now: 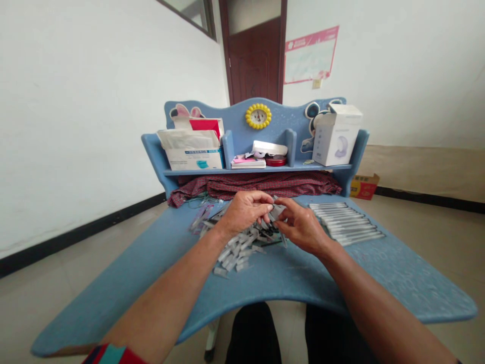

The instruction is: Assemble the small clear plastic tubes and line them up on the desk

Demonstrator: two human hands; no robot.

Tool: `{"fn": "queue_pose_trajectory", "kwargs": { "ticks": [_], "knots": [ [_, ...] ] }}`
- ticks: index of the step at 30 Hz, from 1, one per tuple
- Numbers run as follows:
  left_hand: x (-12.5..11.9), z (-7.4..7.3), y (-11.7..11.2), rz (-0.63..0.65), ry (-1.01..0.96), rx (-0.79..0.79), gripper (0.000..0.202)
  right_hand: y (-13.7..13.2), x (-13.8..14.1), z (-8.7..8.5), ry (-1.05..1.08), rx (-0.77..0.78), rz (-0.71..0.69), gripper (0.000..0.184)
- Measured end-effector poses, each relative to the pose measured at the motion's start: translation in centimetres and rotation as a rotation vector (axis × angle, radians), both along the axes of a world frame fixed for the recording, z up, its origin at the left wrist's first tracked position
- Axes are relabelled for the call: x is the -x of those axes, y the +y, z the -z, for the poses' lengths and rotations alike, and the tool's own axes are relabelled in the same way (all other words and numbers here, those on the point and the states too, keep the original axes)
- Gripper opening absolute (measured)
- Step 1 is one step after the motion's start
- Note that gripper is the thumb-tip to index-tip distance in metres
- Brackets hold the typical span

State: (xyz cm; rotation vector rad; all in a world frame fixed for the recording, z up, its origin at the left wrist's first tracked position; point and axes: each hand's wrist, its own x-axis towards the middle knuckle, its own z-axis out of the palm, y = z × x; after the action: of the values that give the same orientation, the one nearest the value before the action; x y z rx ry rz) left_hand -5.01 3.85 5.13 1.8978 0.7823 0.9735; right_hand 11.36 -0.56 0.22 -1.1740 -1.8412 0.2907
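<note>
My left hand (248, 210) is closed, thumb and fingers pinching small grey translucent plastic pieces (276, 211) above the middle of the desk. My right hand (303, 225) meets it from the right, its fingers also closed on these pieces, so the split between the hands is unclear. A slim dark-and-clear stick pokes down below the right fingers. Under and in front of the left hand lies a loose pile of short translucent plastic pieces (237, 253), with some dark thin parts among them. To the right, several pens (344, 222) lie side by side in a row.
The blue desk (151, 280) has a curved front edge. Behind the hands lies folded checked cloth (273, 184). The raised shelf holds a mask box (195, 156), a red round tin (276, 161) and a white box (336, 136). A yellow flower-shaped clock (258, 117) sits above.
</note>
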Motion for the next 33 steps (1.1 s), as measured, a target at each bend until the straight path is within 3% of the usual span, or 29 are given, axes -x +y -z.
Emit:
{"fn": "queue_pose_trajectory", "kwargs": {
  "ticks": [6,14,17,23,29,33],
  "knots": [
    [0.03,0.07,0.04,-0.008,0.056,-0.160,0.012,-0.03,-0.05,0.13,-0.021,-0.014,0.005,0.042],
    [0.03,-0.32,-0.44,-0.018,0.196,-0.563,0.016,-0.03,-0.03,-0.05,-0.032,-0.023,-0.001,0.043],
    [0.03,-0.28,-0.37,-0.036,0.232,-0.637,0.018,-0.06,-0.02,-0.11,-0.043,-0.036,0.004,0.043],
    [-0.06,-0.01,-0.21,-0.076,0.247,-0.552,0.019,-0.12,-0.05,-0.14,-0.075,-0.022,0.016,0.043],
    [-0.23,-0.03,-0.56,-0.063,0.161,-0.300,0.014,-0.10,-0.07,-0.07,-0.053,-0.036,-0.003,0.041],
    [-0.26,0.01,-0.44,-0.073,0.137,-0.256,0.012,-0.11,-0.15,-0.03,-0.046,-0.026,-0.001,0.042]
  ]
}}
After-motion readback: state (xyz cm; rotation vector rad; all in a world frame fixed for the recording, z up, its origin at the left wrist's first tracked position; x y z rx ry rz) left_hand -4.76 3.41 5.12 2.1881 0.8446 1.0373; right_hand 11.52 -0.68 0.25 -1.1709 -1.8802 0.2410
